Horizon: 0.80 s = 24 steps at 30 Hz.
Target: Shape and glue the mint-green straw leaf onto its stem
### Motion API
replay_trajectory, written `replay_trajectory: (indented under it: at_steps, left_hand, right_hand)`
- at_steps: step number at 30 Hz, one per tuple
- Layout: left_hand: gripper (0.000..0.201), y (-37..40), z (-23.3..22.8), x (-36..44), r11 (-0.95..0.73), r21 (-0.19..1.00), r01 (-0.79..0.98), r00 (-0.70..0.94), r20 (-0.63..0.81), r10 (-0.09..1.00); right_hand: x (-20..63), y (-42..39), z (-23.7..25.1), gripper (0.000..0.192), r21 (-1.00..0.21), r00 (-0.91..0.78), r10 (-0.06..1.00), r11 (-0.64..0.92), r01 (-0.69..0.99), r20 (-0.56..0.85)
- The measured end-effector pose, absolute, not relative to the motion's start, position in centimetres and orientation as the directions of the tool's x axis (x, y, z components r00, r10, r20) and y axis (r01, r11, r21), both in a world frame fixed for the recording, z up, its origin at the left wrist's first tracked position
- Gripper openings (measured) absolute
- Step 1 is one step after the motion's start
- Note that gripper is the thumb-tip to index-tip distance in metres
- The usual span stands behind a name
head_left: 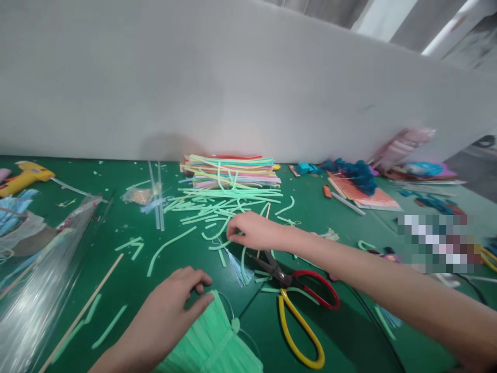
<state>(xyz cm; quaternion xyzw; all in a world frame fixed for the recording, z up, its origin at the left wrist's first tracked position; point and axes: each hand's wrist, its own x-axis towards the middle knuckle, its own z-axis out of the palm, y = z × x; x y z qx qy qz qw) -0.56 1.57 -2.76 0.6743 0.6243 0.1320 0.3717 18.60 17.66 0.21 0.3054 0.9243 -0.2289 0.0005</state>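
My left hand (171,305) rests palm down on the near part of the green table, its fingertips on the edge of a light green pleated paper piece (212,344). My right hand (254,230) reaches forward over the table. Its fingers pinch at loose light green pipe-cleaner pieces (217,210) scattered in the middle. I cannot tell whether a piece is held. Just below that hand lie scissors (298,303) with one red and one yellow handle loop, blades pointing toward it. A small pale blue tassel (236,267) lies between the two hands.
A stack of coloured strips (233,171) stands by the white wall. A yellow glue gun (25,177) and clear plastic wrapping (34,280) lie at left, with a thin wooden stick (83,311) near them. Blue paper scraps and an orange sheet (361,191) sit at right.
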Motion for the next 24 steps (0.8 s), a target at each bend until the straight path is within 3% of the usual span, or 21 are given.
replay_trajectory:
  at_steps: [5, 10, 12, 14, 16, 21, 23, 24]
  left_hand:
    - [0.028, 1.1, -3.5, -0.9, 0.034, 0.678, 0.735, 0.212, -0.278, 0.937]
    - [0.034, 0.7, -3.5, -1.0, -0.052, 0.608, 0.792, 0.242, -0.235, 0.941]
    - [0.036, 1.0, -3.3, -1.8, -0.057, 0.471, 0.881, 0.122, -0.108, 0.987]
    - [0.042, 1.7, -3.3, -3.3, 0.032, 0.2, 0.979, -0.053, 0.098, 0.994]
    - [0.041, 2.4, -3.6, -5.0, 0.118, -0.002, 0.993, -0.116, 0.174, 0.978]
    - [0.032, 3.3, -4.2, -6.6, 0.006, 0.125, 0.992, -0.02, 0.106, 0.994]
    - [0.029, 3.1, -3.9, -5.8, -0.093, 0.223, 0.97, 0.069, 0.113, 0.991]
    - [0.028, 2.9, -3.7, -5.2, -0.139, 0.308, 0.941, 0.11, 0.109, 0.988]
  right_hand:
    - [16.5, 19.1, -0.9, 0.024, -0.318, -0.828, 0.551, 0.771, 0.552, -0.101]
    - [16.1, 19.4, -1.1, 0.008, -0.31, -0.854, 0.517, 0.803, 0.509, -0.063]
    - [15.8, 19.1, -1.2, 0.01, -0.327, -0.864, 0.504, 0.812, 0.483, -0.025]
    - [15.2, 18.6, -1.1, 0.011, -0.344, -0.88, 0.475, 0.827, 0.445, 0.003]
    - [14.6, 18.0, -1.0, 0.01, -0.355, -0.896, 0.443, 0.842, 0.407, 0.026]
    - [14.2, 15.0, 0.1, 0.026, -0.322, -0.876, 0.46, 0.86, 0.396, 0.148]
    - [14.8, 13.1, 0.4, 0.034, -0.197, -0.887, 0.409, 0.907, 0.371, 0.212]
    - [15.3, 12.2, 0.6, 0.028, -0.136, -0.903, 0.383, 0.922, 0.362, 0.194]
